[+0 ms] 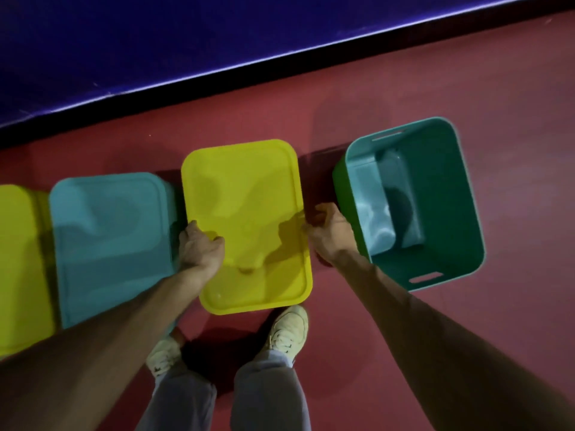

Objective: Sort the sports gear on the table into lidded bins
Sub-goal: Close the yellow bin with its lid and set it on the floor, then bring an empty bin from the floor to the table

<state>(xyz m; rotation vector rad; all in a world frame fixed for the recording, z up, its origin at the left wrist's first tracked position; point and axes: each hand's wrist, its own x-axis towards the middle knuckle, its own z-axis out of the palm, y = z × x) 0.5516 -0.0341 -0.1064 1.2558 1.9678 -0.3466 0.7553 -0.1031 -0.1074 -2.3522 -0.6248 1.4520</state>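
Four bins stand in a row on the red floor (404, 337), beside the edge of a dark blue surface (155, 42) running diagonally across the top of the view. The yellow lid (245, 225) sits on the middle bin, its long axis running away from the person, tilted slightly to the left at its far end. The left hand (200, 247) rests palm-down on the lid's left edge, arm extended forward, fingers (214, 241) curled over the rim and gripping it. The right hand (326, 231) is at the lid's right edge, wrist bent inward, fingers closed around the rim; the fingertips themselves are hidden under the edge. To the left, touching or just beside, a light blue lid (112, 244) covers its bin, and a second yellow lidded bin (18, 269) is cut off by the left border of the view. To the right stands an open teal bin (435, 265), long axis also pointing away and leaning left, handle slots at both short ends. Inside it a pale blue lid (370, 206) stands against the left wall, with a dark rounded object (401, 209) behind it; I cannot tell what that is. The person's pale shoes (287, 331) are just below the yellow lid.
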